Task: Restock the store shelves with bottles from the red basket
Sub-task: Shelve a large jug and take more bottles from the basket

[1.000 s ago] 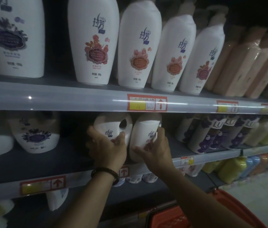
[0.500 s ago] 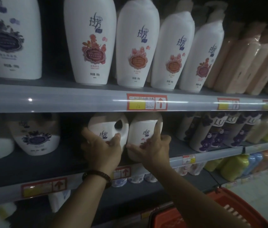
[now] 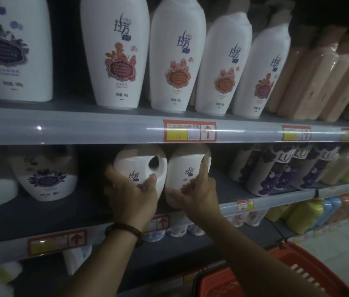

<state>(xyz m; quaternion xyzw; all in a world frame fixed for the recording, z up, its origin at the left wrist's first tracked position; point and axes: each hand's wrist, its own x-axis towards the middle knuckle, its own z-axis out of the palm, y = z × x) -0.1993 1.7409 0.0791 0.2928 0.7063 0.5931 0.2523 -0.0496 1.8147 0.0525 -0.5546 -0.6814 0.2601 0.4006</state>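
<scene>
Inspected the middle shelf (image 3: 47,215) and found two white bottles standing side by side near its front lip, touching or nearly so. Found the left hand (image 3: 130,196) curled round the lower front of the handled bottle (image 3: 135,166), thumb on its right flank and fingers on its left. Found the right hand (image 3: 197,196) gripping the plain bottle (image 3: 185,166), thumb low on the left and index finger raised along the right edge. Noted the red basket (image 3: 310,273) below at lower right, contents not visible. Could not confirm flat contact with the shelf, both bases being hidden behind the hands. Flagged as the main hazard a release before full seating, with a forward tip over the lip toward floor or basket. Flagged little headroom under the upper shelf rail (image 3: 83,130), with a risk of the tops striking it on any lift. Flagged a sideways shove of the plain bottle toward the purple-labelled row (image 3: 276,174) nearby, with a possible domino fall. Rated the smooth white surfaces as likely slippery under a one-handed grip.
</scene>
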